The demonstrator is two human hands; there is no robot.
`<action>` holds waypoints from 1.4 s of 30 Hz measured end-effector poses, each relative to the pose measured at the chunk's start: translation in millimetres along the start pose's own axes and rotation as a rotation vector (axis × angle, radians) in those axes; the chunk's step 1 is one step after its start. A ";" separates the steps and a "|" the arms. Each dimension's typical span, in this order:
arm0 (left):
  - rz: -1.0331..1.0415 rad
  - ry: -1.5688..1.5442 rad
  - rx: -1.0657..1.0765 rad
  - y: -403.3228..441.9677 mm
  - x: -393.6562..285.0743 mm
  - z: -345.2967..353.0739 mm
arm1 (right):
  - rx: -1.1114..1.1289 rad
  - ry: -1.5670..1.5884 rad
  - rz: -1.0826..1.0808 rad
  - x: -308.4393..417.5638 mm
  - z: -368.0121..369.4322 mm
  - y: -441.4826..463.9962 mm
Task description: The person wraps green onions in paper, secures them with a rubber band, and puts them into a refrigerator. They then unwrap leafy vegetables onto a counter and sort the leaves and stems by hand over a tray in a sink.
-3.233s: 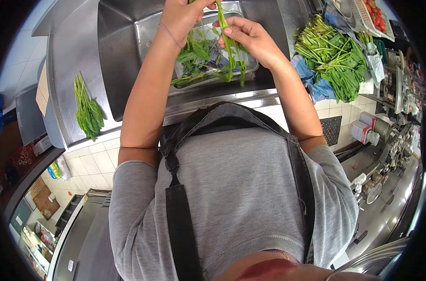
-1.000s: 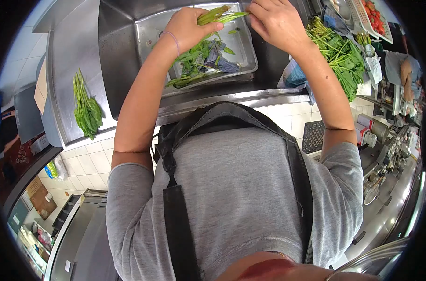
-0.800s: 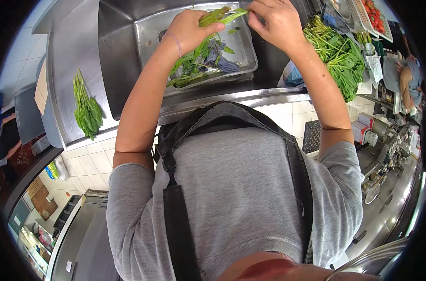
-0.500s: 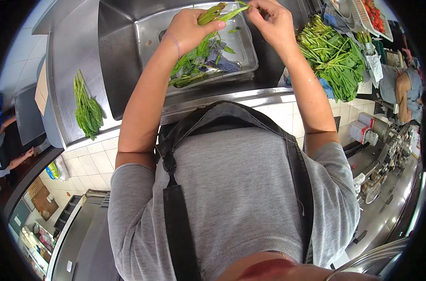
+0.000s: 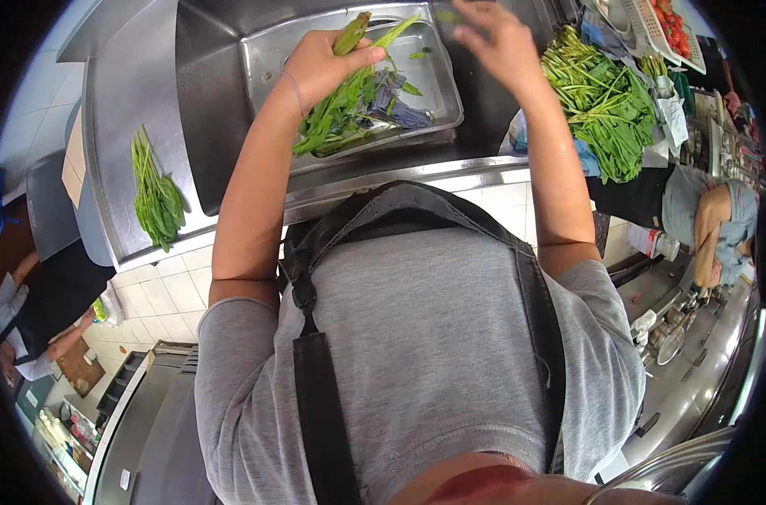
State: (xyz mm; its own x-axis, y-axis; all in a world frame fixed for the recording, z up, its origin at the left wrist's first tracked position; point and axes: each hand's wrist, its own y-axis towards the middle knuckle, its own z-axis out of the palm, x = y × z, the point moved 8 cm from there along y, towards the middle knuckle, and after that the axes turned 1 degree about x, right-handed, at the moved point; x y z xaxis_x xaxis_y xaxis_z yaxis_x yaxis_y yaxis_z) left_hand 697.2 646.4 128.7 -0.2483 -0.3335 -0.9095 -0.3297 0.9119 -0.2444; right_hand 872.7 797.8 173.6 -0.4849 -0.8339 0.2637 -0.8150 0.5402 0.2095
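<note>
My left hand (image 5: 322, 71) is closed around a bunch of leafy greens (image 5: 336, 118) over the sink. The stems stick out above the thumb, and the leaves hang down over a metal tray (image 5: 447, 114) sitting in the basin. Loose leaf scraps and a crumpled dark bluish piece (image 5: 402, 114) lie in that tray. To the right, my right hand (image 5: 502, 46) is raised with its fingers apart, smeared somewhat by motion. A small blurred green bit (image 5: 446, 15) is just left of its fingertips, apart from them.
A large heap of greens (image 5: 606, 114) lies right of the sink. One small bunch (image 5: 156, 198) rests on the left steel counter (image 5: 130, 93). A white basket (image 5: 690, 52) of red tomatoes stands at far right. Other people (image 5: 723, 223) are at both sides.
My right hand has come away from the stem tip it was pinching, its fingers spreading. My left hand has shifted slightly left and down with the greens. People at both sides have moved closer.
</note>
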 end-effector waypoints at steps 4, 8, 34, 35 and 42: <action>0.003 -0.098 0.005 -1.9 -2.0 -6.1 | -0.024 -0.082 -0.023 7.8 37.8 -13.7; 0.027 -0.227 0.008 -5.6 -12.8 -15.6 | 0.072 0.374 -0.058 28.9 47.4 -15.3; -0.639 0.284 -0.507 -216.8 170.3 -348.0 | 0.149 0.807 0.323 -53.2 84.4 -66.1; -0.665 0.359 -0.531 -209.1 187.0 -357.8 | 0.157 0.795 0.324 -49.5 80.8 -64.1; -0.269 0.016 -0.343 -142.5 54.5 -301.7 | 0.173 0.764 0.226 -12.5 60.8 -47.6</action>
State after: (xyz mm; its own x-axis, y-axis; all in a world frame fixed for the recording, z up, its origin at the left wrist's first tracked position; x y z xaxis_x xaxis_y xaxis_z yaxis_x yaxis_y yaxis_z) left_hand 455.8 426.1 215.5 -0.1256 -0.5545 -0.8227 -0.6677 0.6606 -0.3433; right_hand 898.2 775.6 103.1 -0.3444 -0.3650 0.8650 -0.7910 0.6091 -0.0579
